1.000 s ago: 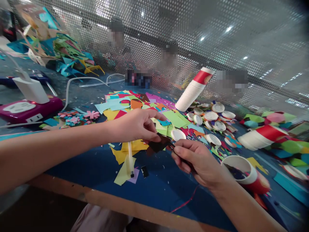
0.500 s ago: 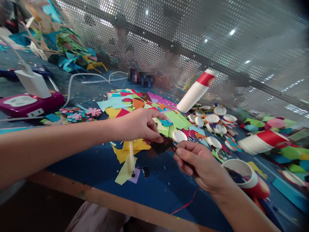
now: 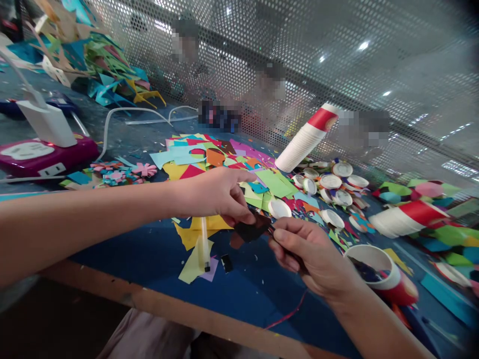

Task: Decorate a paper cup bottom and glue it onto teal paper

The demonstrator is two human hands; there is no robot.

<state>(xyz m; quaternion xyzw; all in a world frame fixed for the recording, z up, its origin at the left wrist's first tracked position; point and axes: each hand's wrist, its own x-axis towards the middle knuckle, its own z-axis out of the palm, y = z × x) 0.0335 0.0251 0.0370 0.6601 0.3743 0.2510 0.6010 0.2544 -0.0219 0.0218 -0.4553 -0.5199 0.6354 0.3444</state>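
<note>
Between the thumb and fingers of my left hand [image 3: 224,195] is a piece of black paper [image 3: 251,229], held above the blue tabletop. My right hand [image 3: 303,249] is closed round a slim dark tool that looks like scissors [image 3: 271,230]. Its tip meets the right edge of the black paper, and its handles are mostly hidden in my fist. Beneath and behind my left hand spreads a pile of coloured paper scraps [image 3: 187,158]. A white capped pen [image 3: 204,244] lies on yellow paper in front of my left wrist.
A stack of paper cups [image 3: 303,142] stands at the back, beside several white cup bottoms [image 3: 331,181]. To the right are another cup stack [image 3: 407,219] and a cup holding dark scraps [image 3: 400,291]. A purple power strip [image 3: 75,154] with a charger sits left. Perforated metal panelling [image 3: 232,75] rises behind.
My hands stay nearly in place, with the black paper turned very slightly at the tool's tip. The whole view has shifted a little.
</note>
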